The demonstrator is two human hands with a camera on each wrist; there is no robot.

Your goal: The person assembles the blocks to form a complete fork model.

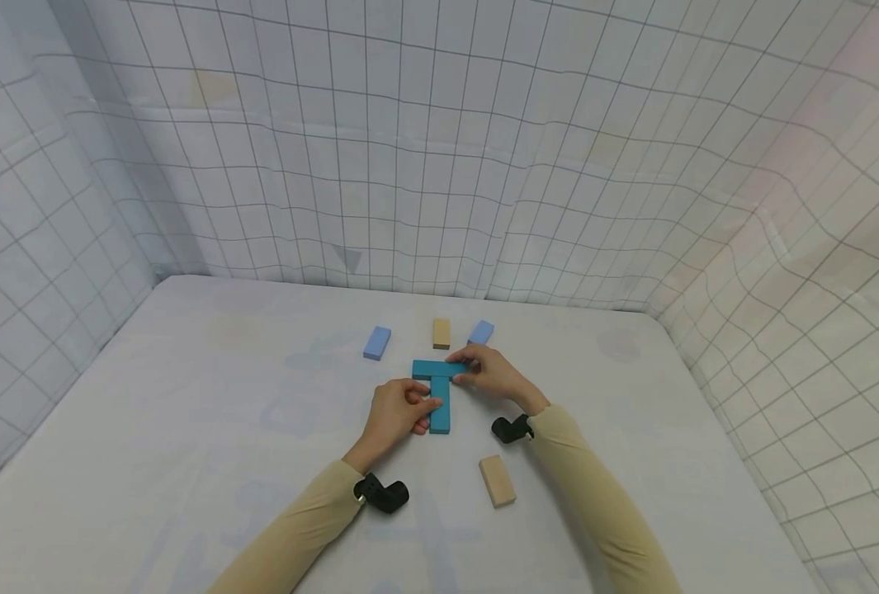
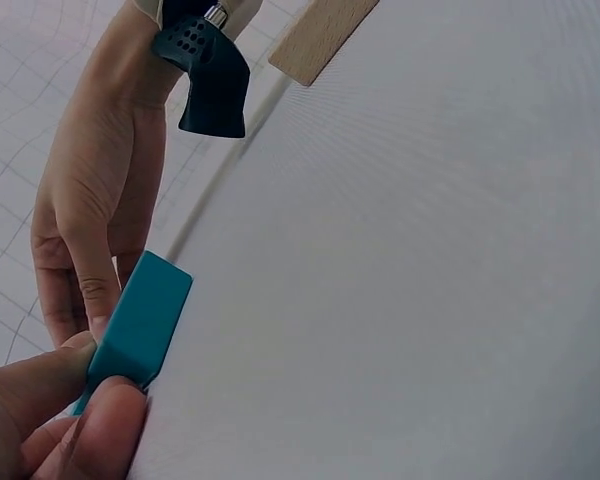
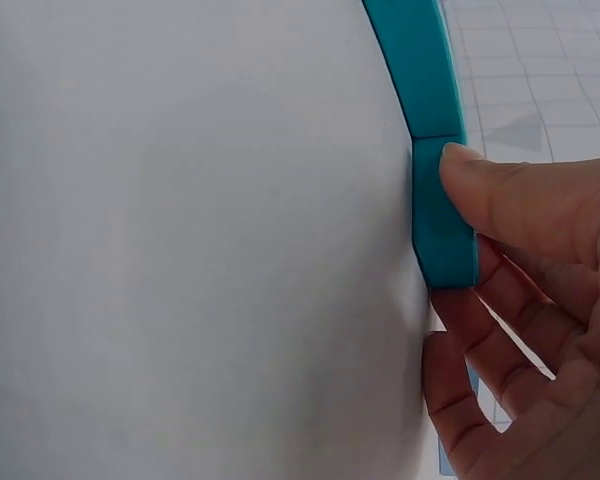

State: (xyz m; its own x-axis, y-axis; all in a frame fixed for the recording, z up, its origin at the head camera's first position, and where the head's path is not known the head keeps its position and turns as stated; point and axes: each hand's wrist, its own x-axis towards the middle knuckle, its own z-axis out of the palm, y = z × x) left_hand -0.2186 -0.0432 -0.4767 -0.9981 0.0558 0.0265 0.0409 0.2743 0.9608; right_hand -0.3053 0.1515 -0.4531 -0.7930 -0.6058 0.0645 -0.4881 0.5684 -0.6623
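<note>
Teal blocks form a T on the white table, with a crossbar [image 1: 429, 369] and a stem [image 1: 441, 412] touching below it. My left hand [image 1: 397, 410] pinches the stem from its left side; the left wrist view shows thumb and fingertip against a teal block [image 2: 145, 320]. My right hand [image 1: 489, 371] holds the crossbar's right end. In the right wrist view its thumb lies on a teal block [image 3: 444, 210], while the other fingers curl around the far side and end. A seam separates that block from another teal piece [image 3: 420, 70].
Behind the T lie a light blue block [image 1: 377, 342], a yellowish block [image 1: 441, 333] and a second light blue block [image 1: 481, 332], close to my right hand. A plain wooden block [image 1: 497, 481] lies nearer, between the forearms. Grid-patterned white curtains [image 1: 409, 148] surround the table.
</note>
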